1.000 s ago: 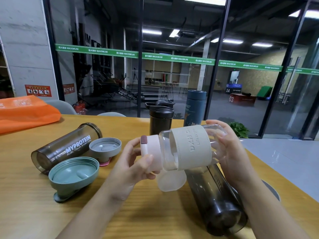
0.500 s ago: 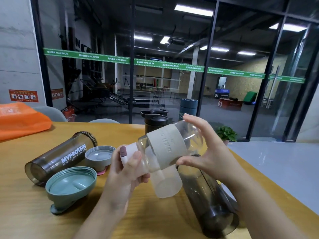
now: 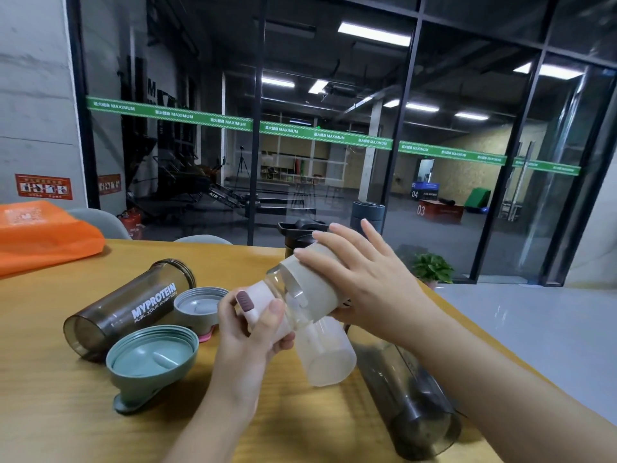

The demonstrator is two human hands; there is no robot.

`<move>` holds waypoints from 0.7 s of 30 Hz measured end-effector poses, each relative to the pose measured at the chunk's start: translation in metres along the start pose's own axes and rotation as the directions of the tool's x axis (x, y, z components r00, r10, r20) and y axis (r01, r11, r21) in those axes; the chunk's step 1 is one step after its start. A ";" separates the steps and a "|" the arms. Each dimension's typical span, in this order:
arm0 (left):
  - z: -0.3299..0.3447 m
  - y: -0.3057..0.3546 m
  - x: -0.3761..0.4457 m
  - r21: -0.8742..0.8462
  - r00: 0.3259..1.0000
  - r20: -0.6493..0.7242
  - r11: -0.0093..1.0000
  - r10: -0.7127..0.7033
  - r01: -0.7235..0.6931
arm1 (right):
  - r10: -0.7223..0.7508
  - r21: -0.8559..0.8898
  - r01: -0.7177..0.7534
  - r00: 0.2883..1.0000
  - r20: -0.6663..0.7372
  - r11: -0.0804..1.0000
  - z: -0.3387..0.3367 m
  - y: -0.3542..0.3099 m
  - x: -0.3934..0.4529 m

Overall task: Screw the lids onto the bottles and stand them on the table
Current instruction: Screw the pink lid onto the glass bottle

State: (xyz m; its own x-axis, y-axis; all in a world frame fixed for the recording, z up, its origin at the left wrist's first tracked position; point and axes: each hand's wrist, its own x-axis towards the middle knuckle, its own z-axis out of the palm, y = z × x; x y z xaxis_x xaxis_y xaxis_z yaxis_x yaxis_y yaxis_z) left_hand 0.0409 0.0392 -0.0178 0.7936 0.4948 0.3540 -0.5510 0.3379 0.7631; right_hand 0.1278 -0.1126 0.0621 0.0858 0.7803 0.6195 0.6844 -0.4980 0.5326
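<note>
Wooden table (image 3: 50, 389) by glass wall. Left hand (image 3: 248, 332) is gripping pale lid (image 3: 263, 309), fingers closed; right hand (image 3: 364, 282) is wrapping sleeved clear bottle (image 3: 310, 292), tilted above table. Smoky shakers are lying alongside.

Two hands — a left hand (image 3: 245, 332) and a right hand (image 3: 364, 279).

Five bottles: one clear bottle (image 3: 310, 295) held up, two dark bottles lying down — one with white letters (image 3: 133, 305) and one plain (image 3: 410, 402) — and two standing at the back, a dark one (image 3: 297, 233) and a blue-grey one (image 3: 369, 213).

Two loose lids on the table (image 3: 50, 396): a green lid (image 3: 153, 359) and a grey lid (image 3: 197, 307).

One frosted cup (image 3: 325, 355).

One orange bag (image 3: 43, 235).
</note>
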 end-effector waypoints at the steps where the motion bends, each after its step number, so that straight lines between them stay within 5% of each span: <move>1: 0.000 0.000 0.000 0.002 1.000 -0.002 1.000 0.013 -0.013 | 0.004 -0.005 -0.004 1.000 -0.001 1.000 0.001 -0.001 0.001; 8: -0.005 0.001 0.000 0.111 0.997 0.075 0.993 0.034 -0.042 | 0.209 0.019 -0.208 0.977 -0.031 0.978 0.006 0.005 0.000; 13: -0.008 -0.008 0.001 0.358 0.995 0.066 0.928 0.079 -0.098 | 0.404 0.138 -0.398 0.915 -0.019 0.907 0.012 0.022 -0.009; 21: -0.016 -0.031 0.005 0.590 0.985 0.174 0.802 -0.019 -0.089 | 0.767 0.310 -0.783 0.609 0.204 0.539 0.017 0.060 -0.026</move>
State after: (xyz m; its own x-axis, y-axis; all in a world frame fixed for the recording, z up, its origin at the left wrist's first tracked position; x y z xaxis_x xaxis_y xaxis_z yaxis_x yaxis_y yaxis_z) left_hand 0.0578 0.0446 -0.0483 0.8367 0.3412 0.4283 -0.3606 -0.2455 0.8999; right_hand 0.1786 -0.1563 0.0684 0.7245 0.1704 0.6679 0.5265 -0.7622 -0.3766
